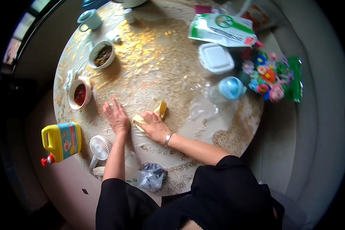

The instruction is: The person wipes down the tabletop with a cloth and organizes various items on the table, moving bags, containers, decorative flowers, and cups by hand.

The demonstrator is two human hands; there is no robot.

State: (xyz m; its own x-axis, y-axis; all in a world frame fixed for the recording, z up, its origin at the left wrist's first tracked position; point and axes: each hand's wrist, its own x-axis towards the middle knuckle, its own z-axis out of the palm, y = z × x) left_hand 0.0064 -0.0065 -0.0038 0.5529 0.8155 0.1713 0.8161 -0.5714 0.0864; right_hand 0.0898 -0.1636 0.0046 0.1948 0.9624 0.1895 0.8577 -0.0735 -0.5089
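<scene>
My left hand (pixel 117 117) lies flat on the patterned tablecloth (pixel 165 80), fingers spread and nothing in it. Just right of it, my right hand (pixel 154 127) presses a yellow cloth (pixel 161 109) against the table, its fingers closed over the cloth. Folds of the cloth stick out on both sides of the hand. Left of my left hand stands a bowl with dark red contents (pixel 80 95). A white handheld fan (pixel 99 147) lies near my left forearm.
At the back left are a bowl of dark bits (pixel 102 55) and a teal pitcher (pixel 89 20). A yellow jug (pixel 61 142) stands at the left edge. On the right are a lidded container (pixel 216 58), a blue-topped bottle (pixel 230 89), colourful flowers (pixel 268 76) and a green-white packet (pixel 223 30). A plastic bag (pixel 152 176) lies in front.
</scene>
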